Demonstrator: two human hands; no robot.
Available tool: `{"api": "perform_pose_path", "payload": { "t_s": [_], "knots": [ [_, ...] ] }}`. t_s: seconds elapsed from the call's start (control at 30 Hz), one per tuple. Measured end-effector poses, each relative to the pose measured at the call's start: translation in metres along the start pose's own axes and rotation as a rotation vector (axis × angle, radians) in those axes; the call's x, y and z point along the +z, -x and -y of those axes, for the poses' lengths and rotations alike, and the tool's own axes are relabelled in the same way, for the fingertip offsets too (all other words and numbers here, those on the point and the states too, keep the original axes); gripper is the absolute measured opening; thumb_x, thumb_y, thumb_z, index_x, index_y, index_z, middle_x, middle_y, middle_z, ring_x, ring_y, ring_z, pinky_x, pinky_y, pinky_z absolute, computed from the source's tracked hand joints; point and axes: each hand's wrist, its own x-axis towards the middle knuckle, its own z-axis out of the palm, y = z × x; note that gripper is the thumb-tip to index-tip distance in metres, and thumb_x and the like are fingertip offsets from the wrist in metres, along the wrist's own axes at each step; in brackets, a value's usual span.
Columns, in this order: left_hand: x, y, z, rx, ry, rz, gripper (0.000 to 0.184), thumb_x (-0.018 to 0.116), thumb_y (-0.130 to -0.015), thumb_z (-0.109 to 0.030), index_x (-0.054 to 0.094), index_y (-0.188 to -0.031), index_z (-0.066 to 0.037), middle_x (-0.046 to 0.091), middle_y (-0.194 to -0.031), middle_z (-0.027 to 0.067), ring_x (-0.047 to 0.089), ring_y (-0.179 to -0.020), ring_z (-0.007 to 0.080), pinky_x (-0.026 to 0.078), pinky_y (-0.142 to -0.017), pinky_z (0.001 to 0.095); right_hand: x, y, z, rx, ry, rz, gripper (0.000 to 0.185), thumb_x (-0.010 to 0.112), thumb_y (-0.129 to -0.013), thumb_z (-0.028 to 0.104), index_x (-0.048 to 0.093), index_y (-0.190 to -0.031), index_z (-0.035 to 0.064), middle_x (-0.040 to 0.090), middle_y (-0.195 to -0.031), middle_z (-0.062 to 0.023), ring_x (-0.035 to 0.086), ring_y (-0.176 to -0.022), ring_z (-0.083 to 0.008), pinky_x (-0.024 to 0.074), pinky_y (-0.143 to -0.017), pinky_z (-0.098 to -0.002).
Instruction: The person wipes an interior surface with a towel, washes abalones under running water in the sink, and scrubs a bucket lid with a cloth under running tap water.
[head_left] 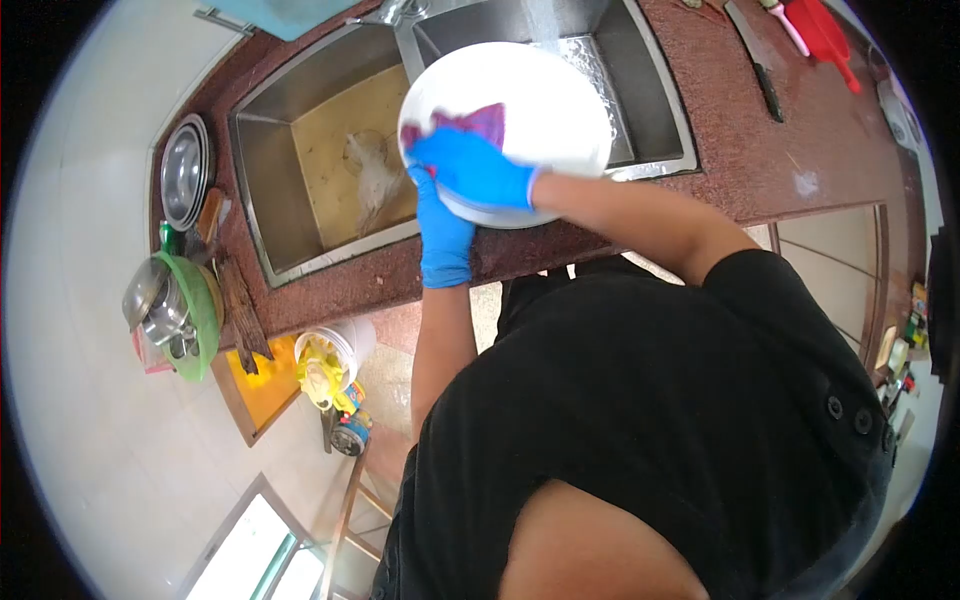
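Observation:
A large white round basin [550,110] is tilted over the right sink bowl, where water runs behind it. My left hand [442,235], in a blue glove, grips the basin's rim at its near left side. My right hand [470,168], also blue-gloved, presses a purple and red cloth [486,122] against the inside of the basin near that same edge. The fingers of my right hand are slightly blurred. Both gloves are close together, the right above the left.
The left sink bowl [290,190] holds murky water with a whitish net or bag [372,180]. Metal bowls [184,172] and a green basket [205,310] are at the left. A knife [757,65] and red dustpan-like item [822,38] lie on the right counter.

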Motion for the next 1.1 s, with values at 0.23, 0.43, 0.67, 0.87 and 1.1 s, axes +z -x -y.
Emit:
{"api": "perform_pose_path", "payload": {
  "t_s": [0.23,0.43,0.67,0.87,1.1],
  "knots": [
    [-0.02,-0.008,0.009,0.146,-0.367,0.036,0.042,0.042,-0.102,-0.024,0.043,-0.129,0.008,0.056,-0.123,0.0156,0.057,-0.109,0.0227,0.047,-0.096,0.0348,-0.159,0.065,-0.001,-0.247,-0.09,0.491,0.03,0.057,-0.083,0.015,0.068,-0.11,0.0222,0.066,-0.109,-0.0051,0.053,-0.122,-0.0284,0.0245,-0.114,-0.0493],
    [-0.01,-0.008,0.011,0.195,-0.332,-0.02,0.035,0.046,-0.096,-0.008,0.045,-0.127,0.009,0.055,-0.122,0.0182,0.057,-0.11,0.0241,0.05,-0.093,0.0346,-0.184,0.021,-0.087,-0.049,0.378,0.227,0.029,0.053,-0.089,0.011,0.068,-0.113,0.0201,0.067,-0.109,-0.0052,0.062,-0.103,-0.0264,0.0472,-0.093,-0.0403],
    [0.016,-0.028,0.004,0.234,-0.138,-0.132,0.044,0.053,-0.099,-0.024,0.045,-0.131,0.004,0.056,-0.123,0.0158,0.057,-0.108,0.0229,0.049,-0.092,0.0356,-0.041,0.016,-0.01,0.048,-0.077,0.043,0.035,0.053,-0.088,0.006,0.058,-0.122,0.0078,0.063,-0.103,-0.0117,0.059,-0.099,-0.0265,0.0435,-0.09,-0.0351],
    [0.038,-0.028,0.001,0.175,-0.089,-0.162,0.047,0.055,-0.097,-0.023,0.043,-0.134,0.003,0.055,-0.126,0.0156,0.058,-0.11,0.0235,0.049,-0.093,0.0364,-0.096,0.042,-0.035,0.224,0.089,0.4,0.018,0.052,-0.089,0.028,0.066,-0.098,0.034,0.066,-0.101,0.0062,0.057,-0.102,-0.0177,0.0281,-0.102,-0.0485],
    [0.103,-0.103,0.012,0.118,-0.131,0.0,0.043,0.059,-0.086,-0.004,0.05,-0.128,0.003,0.058,-0.12,0.0158,0.061,-0.105,0.0267,0.052,-0.089,0.0402,-0.198,0.024,-0.049,0.936,-0.974,-0.107,0.049,0.046,-0.076,-0.009,0.059,-0.122,-0.0011,0.065,-0.109,-0.0104,0.061,-0.091,-0.0181,0.0485,-0.085,-0.0283]
  ]
}}
